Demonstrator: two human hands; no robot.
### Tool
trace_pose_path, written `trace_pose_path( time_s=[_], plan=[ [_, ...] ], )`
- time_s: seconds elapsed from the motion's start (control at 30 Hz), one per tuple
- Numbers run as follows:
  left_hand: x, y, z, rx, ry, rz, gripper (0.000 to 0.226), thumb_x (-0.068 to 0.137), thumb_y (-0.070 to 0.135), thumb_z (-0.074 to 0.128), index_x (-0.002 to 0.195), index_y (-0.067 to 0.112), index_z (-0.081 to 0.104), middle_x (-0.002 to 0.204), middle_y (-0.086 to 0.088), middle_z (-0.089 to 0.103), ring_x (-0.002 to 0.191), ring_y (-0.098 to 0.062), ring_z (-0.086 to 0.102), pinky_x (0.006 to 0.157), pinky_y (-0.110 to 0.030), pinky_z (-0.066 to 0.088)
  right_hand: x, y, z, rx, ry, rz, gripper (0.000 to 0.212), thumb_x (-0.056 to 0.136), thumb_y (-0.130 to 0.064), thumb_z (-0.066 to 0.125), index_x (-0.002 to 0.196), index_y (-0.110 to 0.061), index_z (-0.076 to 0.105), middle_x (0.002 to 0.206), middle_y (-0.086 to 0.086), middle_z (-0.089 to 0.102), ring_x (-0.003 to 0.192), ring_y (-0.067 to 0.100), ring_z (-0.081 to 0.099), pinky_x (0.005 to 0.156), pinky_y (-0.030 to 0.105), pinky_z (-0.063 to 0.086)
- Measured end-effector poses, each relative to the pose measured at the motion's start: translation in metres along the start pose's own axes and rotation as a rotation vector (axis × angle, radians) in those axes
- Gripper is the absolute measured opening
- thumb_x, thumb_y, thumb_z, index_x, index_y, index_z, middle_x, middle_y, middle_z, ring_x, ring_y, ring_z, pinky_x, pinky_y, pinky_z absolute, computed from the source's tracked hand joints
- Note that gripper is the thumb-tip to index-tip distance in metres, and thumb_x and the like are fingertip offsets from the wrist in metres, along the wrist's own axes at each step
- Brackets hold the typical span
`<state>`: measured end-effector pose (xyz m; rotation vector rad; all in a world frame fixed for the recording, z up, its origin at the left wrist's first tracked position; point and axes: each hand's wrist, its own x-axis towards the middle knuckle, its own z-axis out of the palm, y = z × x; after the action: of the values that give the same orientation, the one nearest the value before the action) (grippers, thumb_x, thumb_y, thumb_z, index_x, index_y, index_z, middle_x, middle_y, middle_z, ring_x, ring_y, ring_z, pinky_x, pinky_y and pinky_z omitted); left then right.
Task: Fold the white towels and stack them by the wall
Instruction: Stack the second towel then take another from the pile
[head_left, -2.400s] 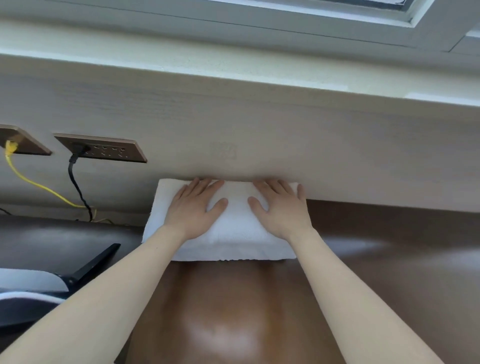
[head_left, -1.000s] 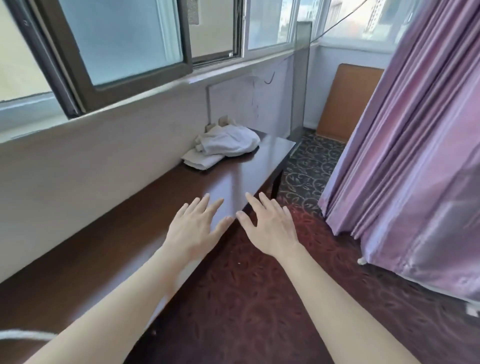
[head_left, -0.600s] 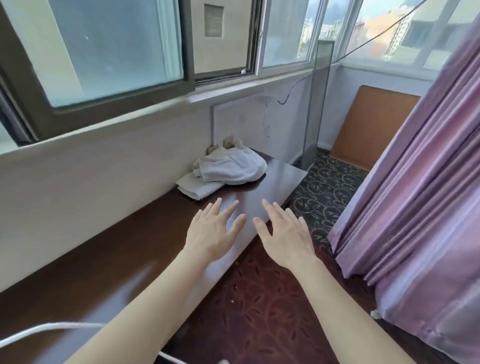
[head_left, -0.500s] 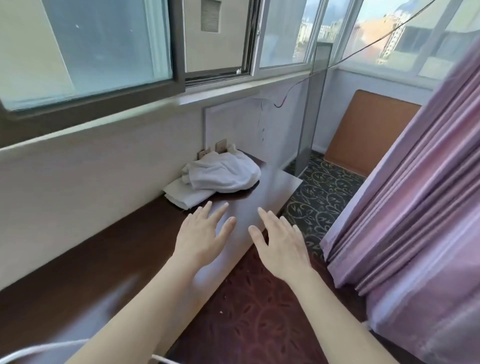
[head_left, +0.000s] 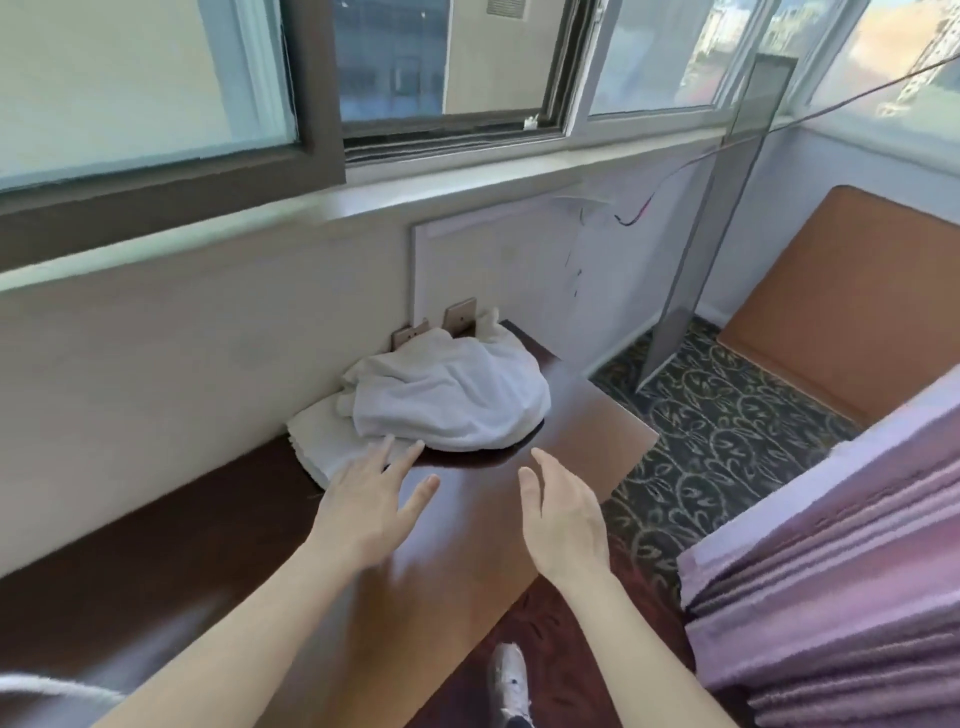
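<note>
The crumpled white terry towel (head_left: 452, 400) sits in a loose mound at the centre of the frame, at the far end of the dark brown glossy wooden surface (head_left: 467, 551) and pushed up against the cream wall (head_left: 156, 353). Its long axis runs along that wall, from lower left to upper right in the picture. Its left end lies on a flatter white towel (head_left: 319, 449), which sticks out toward the lower left; whether that one is properly folded I cannot tell. Both hands hang just below the mound in the frame, palms down and holding nothing. The left hand (head_left: 371, 506) is the nearer: its fingers (head_left: 382, 454) are straight and spread wide, and their tips overlap the near edge of the flatter towel, just short of the mound's hem, though contact is not clear. The right hand (head_left: 563, 519) has its fingers (head_left: 543, 462) straight and closer together, pointing toward the mound's right half, with a strip of bare surface between. So the towel lies ahead and slightly left of both hands, and I judge the left hand would reach it first. Two tan wall plates (head_left: 460, 318) show behind the mound, and a folded purple curtain (head_left: 831, 571) fills the lower right.
</note>
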<state>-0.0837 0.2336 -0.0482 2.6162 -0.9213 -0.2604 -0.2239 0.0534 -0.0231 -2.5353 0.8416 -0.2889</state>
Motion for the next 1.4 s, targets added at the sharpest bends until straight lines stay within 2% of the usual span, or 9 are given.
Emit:
trace_pose_path(
  time_s=[0.27, 0.57, 0.67, 0.73, 0.77, 0.97, 1.07, 1.2, 1.4],
  plan=[
    [0.102, 0.031, 0.035, -0.023, -0.025, -0.236, 0.081, 0.084, 0.075, 0.008, 0.156, 0.038, 0.015, 0.166, 0.004, 0.004, 0.153, -0.016, 0.004, 0.12, -0.038, 0.017, 0.169, 0.042, 0.045, 0.155, -0.286, -0.102, 0.052, 0.104, -0.044, 0.035, 0.151, -0.021, 0.034, 0.149, -0.001, 0.047, 0.134, 0.022, 0.044, 0.105, 0.034, 0.036],
    [0.214, 0.037, 0.08, 0.139, -0.039, -0.414, 0.086, 0.083, 0.08, 0.0, 0.154, 0.034, -0.016, 0.156, 0.006, -0.03, 0.148, -0.017, -0.026, 0.119, -0.036, -0.012, 0.295, 0.067, 0.098, 0.023, -0.282, -0.256, 0.057, 0.102, -0.043, 0.042, 0.149, -0.01, 0.038, 0.144, 0.005, 0.051, 0.129, 0.024, 0.049, 0.107, 0.036, 0.038],
    [0.233, 0.024, 0.087, 0.287, 0.023, -0.408, 0.081, 0.093, 0.063, 0.041, 0.158, 0.025, 0.012, 0.164, -0.001, 0.01, 0.152, -0.027, 0.009, 0.123, -0.043, 0.011, 0.31, 0.066, 0.115, -0.071, -0.215, -0.285, 0.054, 0.098, -0.042, 0.053, 0.14, -0.008, 0.048, 0.118, 0.006, 0.064, 0.103, 0.028, 0.058, 0.087, 0.04, 0.043],
    [0.244, 0.015, 0.095, 0.333, 0.161, -0.35, 0.075, 0.076, 0.048, 0.077, 0.14, 0.017, 0.053, 0.134, -0.008, 0.057, 0.129, -0.033, 0.05, 0.11, -0.045, 0.041, 0.315, 0.066, 0.13, -0.134, -0.112, -0.342, 0.042, 0.093, -0.037, 0.062, 0.124, -0.01, 0.061, 0.099, 0.004, 0.066, 0.086, 0.027, 0.059, 0.071, 0.039, 0.042],
    [0.247, 0.01, 0.1, 0.366, 0.238, -0.316, 0.066, 0.071, 0.043, 0.082, 0.128, 0.015, 0.061, 0.116, -0.007, 0.063, 0.112, -0.032, 0.058, 0.101, -0.044, 0.048, 0.316, 0.067, 0.137, -0.148, -0.049, -0.366, 0.033, 0.092, -0.035, 0.062, 0.114, -0.011, 0.065, 0.092, 0.003, 0.064, 0.08, 0.025, 0.058, 0.066, 0.037, 0.038],
    [0.252, 0.004, 0.095, 0.445, 0.34, -0.216, 0.025, 0.078, 0.032, 0.068, 0.095, 0.015, 0.061, 0.08, -0.002, 0.056, 0.074, -0.024, 0.053, 0.075, -0.036, 0.048, 0.31, 0.054, 0.15, 0.02, 0.047, -0.433, 0.019, 0.096, -0.022, 0.047, 0.089, -0.009, 0.06, 0.073, 0.001, 0.055, 0.061, 0.022, 0.051, 0.058, 0.034, 0.038],
    [0.242, -0.002, 0.088, 0.428, 0.327, -0.161, 0.019, 0.083, 0.033, 0.062, 0.092, 0.016, 0.061, 0.078, 0.001, 0.057, 0.071, -0.022, 0.055, 0.067, -0.035, 0.05, 0.302, 0.047, 0.142, 0.103, -0.038, -0.406, 0.008, 0.094, -0.01, 0.062, 0.088, -0.008, 0.057, 0.067, 0.001, 0.054, 0.05, 0.021, 0.047, 0.047, 0.031, 0.037],
    [0.212, -0.01, 0.072, 0.44, 0.28, -0.123, 0.031, 0.096, 0.037, 0.038, 0.088, 0.017, 0.061, 0.071, 0.003, 0.056, 0.065, -0.02, 0.054, 0.06, -0.033, 0.047, 0.301, 0.044, 0.122, 0.056, -0.206, -0.44, 0.024, 0.105, -0.025, 0.031, 0.085, -0.015, 0.039, 0.066, -0.003, 0.049, 0.054, 0.021, 0.048, 0.047, 0.028, 0.023],
    [0.165, 0.007, 0.016, 0.28, 0.178, -0.23, 0.046, 0.101, 0.053, 0.013, 0.087, 0.023, 0.044, 0.078, 0.011, 0.05, 0.072, -0.014, 0.049, 0.061, -0.03, 0.033, 0.284, 0.014, 0.086, 0.118, 0.066, -0.577, 0.037, 0.102, -0.033, 0.033, 0.072, -0.014, 0.044, 0.045, -0.01, 0.03, 0.035, 0.015, 0.023, 0.039, 0.019, 0.006]
  ],
)
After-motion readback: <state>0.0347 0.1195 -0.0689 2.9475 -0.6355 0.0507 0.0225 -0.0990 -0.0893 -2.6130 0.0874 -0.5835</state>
